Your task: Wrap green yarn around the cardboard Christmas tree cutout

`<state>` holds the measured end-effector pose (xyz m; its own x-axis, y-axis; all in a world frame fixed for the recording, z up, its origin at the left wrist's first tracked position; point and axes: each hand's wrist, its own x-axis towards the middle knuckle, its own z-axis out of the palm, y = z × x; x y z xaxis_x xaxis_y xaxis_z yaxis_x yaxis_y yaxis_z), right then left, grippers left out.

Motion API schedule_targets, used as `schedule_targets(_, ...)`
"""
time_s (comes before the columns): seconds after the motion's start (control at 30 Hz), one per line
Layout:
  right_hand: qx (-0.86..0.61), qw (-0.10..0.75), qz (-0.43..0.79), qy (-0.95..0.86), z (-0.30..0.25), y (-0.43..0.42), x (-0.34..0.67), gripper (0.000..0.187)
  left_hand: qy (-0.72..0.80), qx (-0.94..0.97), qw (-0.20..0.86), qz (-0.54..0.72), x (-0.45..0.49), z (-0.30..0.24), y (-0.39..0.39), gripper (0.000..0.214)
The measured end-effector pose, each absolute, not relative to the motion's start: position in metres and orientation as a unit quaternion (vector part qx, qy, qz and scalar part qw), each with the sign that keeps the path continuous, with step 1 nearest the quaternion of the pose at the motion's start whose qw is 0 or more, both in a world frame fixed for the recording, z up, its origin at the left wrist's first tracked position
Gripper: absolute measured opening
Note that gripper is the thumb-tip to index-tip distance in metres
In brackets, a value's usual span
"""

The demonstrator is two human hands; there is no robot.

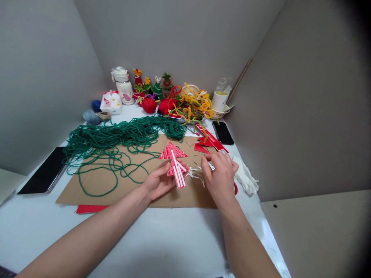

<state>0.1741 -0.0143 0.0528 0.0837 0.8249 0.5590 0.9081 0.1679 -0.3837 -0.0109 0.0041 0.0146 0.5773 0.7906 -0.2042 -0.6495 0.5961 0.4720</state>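
Note:
In my left hand [160,179] is a red, tree-shaped cardboard cutout [174,160], gripped by its left edge and tilted up over the cardboard sheet [185,199]. White tape strips [179,177] run along its middle and lower part. My right hand [218,173] is closed, to the right of the cutout and apart from it. A small metal tool [211,166] pokes out between its fingers; the rest is hidden, so I cannot tell its kind. Curled white strips [195,173] lie between the two hands. Loose green yarn [121,135] spreads over the left part of the sheet.
Red cardboard scraps [203,144] lie right of centre. Phones rest at the right [223,133] and left [43,170]. A bottle [123,85], small yarn-covered trees [147,85], a yellow yarn heap [197,102] and a cup [219,101] line the back. Crumpled white tissue [246,177] lies right.

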Motion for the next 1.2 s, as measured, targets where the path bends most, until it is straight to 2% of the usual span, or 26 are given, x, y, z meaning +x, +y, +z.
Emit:
schedule_targets(0.1, -0.637, 0.353, -0.033, -0.685, 0.054, -0.016, 0.173, 0.005, 0.196, 0.166, 0.874, 0.413, -0.01, 0.015, 0.004, 0.029)
schedule_targets(0.27, -0.56, 0.388, 0.023, -0.731, 0.06, -0.019, 0.169, 0.009, 0.169, 0.164, 0.875, 0.423, -0.009, 0.014, 0.004, 0.03)
schedule_targets(0.37, -0.537, 0.371, 0.046, -0.756, 0.063, -0.022, 0.167, 0.01, 0.163, 0.162, 0.877, 0.421, -0.009, 0.013, 0.005, 0.03)
schedule_targets(0.57, -0.528, 0.325, 0.041, -0.784, 0.065, -0.022, 0.167, 0.01, 0.19, 0.167, 0.873, 0.416, -0.009, 0.012, 0.006, 0.026)
schedule_targets(1.2, -0.536, 0.289, 0.018, -0.793, 0.062, -0.021, 0.168, 0.012, 0.229, 0.188, 0.862, 0.411, -0.008, 0.01, 0.006, 0.026)
